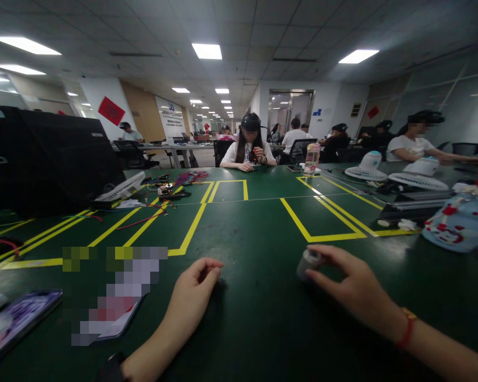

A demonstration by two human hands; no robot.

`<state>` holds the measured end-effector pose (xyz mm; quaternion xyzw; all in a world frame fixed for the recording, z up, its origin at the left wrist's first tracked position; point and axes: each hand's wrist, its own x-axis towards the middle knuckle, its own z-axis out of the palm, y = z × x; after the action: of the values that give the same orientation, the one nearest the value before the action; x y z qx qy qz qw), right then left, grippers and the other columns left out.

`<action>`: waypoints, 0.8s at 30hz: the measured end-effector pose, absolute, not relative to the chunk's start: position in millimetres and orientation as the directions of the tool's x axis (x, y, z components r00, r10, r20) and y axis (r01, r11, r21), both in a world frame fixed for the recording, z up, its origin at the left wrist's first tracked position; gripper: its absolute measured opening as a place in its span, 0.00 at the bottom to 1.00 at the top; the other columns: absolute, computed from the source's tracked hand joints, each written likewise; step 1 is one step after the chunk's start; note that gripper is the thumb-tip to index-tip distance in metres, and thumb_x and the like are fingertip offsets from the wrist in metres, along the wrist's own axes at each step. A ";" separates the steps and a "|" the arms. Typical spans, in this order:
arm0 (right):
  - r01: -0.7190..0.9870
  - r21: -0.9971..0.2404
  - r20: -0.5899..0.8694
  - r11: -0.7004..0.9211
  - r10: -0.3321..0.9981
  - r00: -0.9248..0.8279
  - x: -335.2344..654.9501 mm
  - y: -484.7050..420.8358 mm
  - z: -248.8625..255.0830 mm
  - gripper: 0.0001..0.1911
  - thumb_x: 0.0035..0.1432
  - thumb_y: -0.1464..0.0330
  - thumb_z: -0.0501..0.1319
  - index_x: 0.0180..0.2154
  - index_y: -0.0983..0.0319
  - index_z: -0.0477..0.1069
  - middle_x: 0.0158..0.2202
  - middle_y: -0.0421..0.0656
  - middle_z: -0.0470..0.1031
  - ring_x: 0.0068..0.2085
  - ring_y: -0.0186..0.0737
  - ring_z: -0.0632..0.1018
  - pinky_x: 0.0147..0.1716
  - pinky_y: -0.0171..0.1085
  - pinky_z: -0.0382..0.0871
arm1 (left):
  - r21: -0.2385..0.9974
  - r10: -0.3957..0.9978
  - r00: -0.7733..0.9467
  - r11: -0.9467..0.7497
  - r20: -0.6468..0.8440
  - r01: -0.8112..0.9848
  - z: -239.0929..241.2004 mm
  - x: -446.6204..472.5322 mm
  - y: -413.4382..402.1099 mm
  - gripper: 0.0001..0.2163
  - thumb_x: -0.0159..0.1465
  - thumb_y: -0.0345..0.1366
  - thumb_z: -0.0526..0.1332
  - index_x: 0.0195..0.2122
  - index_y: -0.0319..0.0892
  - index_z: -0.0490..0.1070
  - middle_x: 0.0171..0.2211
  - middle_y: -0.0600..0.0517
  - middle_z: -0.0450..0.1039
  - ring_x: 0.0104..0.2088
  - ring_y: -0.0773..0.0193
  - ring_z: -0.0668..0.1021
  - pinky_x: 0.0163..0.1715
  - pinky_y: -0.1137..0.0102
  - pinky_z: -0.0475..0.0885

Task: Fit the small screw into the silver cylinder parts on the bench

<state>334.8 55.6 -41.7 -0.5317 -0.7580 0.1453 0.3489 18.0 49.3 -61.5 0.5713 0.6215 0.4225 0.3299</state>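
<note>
Inspection, left to right, clock taken from the wearer's seat. At ten o'clock, a phone (27, 315) lies flat on the green counter (249, 302). At eleven, the left hand (199, 276) rests with fingers curled and thumb close to the forefinger; no object shows in it. At one o'clock stands a small grey cylinder (308, 264), near upright, with a round recess on top; contact with the counter cannot be confirmed. The right hand (354, 278) pinches its right flank between thumb and forefinger. Judged handling: light, stiff, unlikely to crush; the smooth-looking curved wall may slip or roll if tipped. Recommended hold: opposed finger pads at mid-height, recess left uncovered. At two o'clock, a blue patterned container (458, 223) sits well apart.
</note>
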 end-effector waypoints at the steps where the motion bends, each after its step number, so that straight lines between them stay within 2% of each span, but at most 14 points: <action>1: 0.653 -0.607 0.365 0.453 0.889 -0.277 313.2 47.0 -42.5 0.23 0.53 0.60 0.60 0.51 0.56 0.66 0.48 0.42 0.71 0.45 0.36 0.74 0.47 0.37 0.68 | 0.895 0.990 -0.118 -0.018 0.079 0.446 -61.6 18.4 49.6 0.10 0.59 0.43 0.57 0.36 0.43 0.72 0.25 0.55 0.71 0.29 0.60 0.74 0.29 0.70 0.64; 3: 0.563 -0.644 0.342 0.519 0.853 -0.395 280.0 33.7 -44.4 0.21 0.53 0.63 0.61 0.50 0.55 0.66 0.46 0.40 0.71 0.45 0.34 0.73 0.48 0.36 0.67 | 0.883 0.991 -0.095 -0.036 0.091 0.467 -62.1 18.5 50.3 0.10 0.59 0.42 0.57 0.36 0.43 0.72 0.26 0.55 0.71 0.30 0.60 0.74 0.29 0.69 0.65; 7: 0.453 -0.696 0.307 0.557 0.801 -0.513 255.3 27.5 -49.3 0.21 0.53 0.69 0.61 0.50 0.55 0.66 0.45 0.39 0.71 0.44 0.31 0.72 0.46 0.32 0.67 | 0.868 0.994 -0.031 -0.073 0.101 0.492 -61.4 19.2 47.8 0.11 0.61 0.42 0.55 0.38 0.43 0.71 0.31 0.52 0.73 0.34 0.58 0.75 0.34 0.67 0.67; 12: 0.416 -0.784 0.243 0.460 0.845 -0.476 255.3 33.8 -54.9 0.27 0.51 0.67 0.64 0.53 0.56 0.61 0.49 0.39 0.71 0.47 0.32 0.72 0.49 0.33 0.66 | 0.846 0.943 0.245 -0.315 0.227 0.430 -48.9 36.6 33.3 0.13 0.64 0.39 0.55 0.49 0.51 0.69 0.47 0.52 0.70 0.45 0.61 0.73 0.47 0.66 0.65; 15: 0.375 -0.823 0.207 0.426 0.841 -0.500 253.3 34.7 -55.7 0.22 0.52 0.67 0.63 0.50 0.56 0.64 0.46 0.38 0.72 0.45 0.30 0.73 0.46 0.32 0.67 | 0.841 0.884 0.383 -0.408 0.267 0.356 -39.9 53.8 25.0 0.13 0.64 0.37 0.57 0.49 0.53 0.70 0.47 0.53 0.70 0.48 0.62 0.71 0.50 0.67 0.64; 18: 0.390 -0.807 0.210 0.443 0.833 -0.512 251.7 34.4 -56.0 0.18 0.53 0.68 0.62 0.47 0.56 0.65 0.45 0.37 0.72 0.44 0.31 0.73 0.45 0.32 0.67 | 0.867 0.897 0.350 -0.385 0.270 0.318 -34.9 64.7 22.9 0.08 0.63 0.36 0.58 0.41 0.49 0.75 0.41 0.52 0.72 0.44 0.62 0.73 0.46 0.68 0.67; 20: 0.412 -0.782 0.222 0.467 0.827 -0.516 251.5 33.9 -56.3 0.19 0.53 0.68 0.62 0.48 0.56 0.65 0.46 0.38 0.71 0.45 0.32 0.72 0.45 0.33 0.66 | 0.892 0.926 0.279 -0.337 0.255 0.301 -33.7 65.7 24.6 0.06 0.62 0.36 0.59 0.35 0.46 0.77 0.37 0.51 0.73 0.41 0.61 0.74 0.43 0.69 0.68; 24: 0.452 -0.719 0.276 0.528 0.814 -0.512 251.6 32.0 -55.1 0.22 0.52 0.70 0.60 0.50 0.57 0.64 0.46 0.40 0.70 0.44 0.33 0.72 0.45 0.34 0.66 | 0.920 0.965 0.164 -0.248 0.205 0.304 -34.8 59.9 30.3 0.06 0.60 0.36 0.60 0.33 0.45 0.77 0.34 0.52 0.75 0.37 0.62 0.75 0.39 0.69 0.68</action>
<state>251.6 32.0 -55.1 -0.3868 -0.8181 0.2941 0.3075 59.9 30.3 -34.8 0.6608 0.4801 0.4327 0.3816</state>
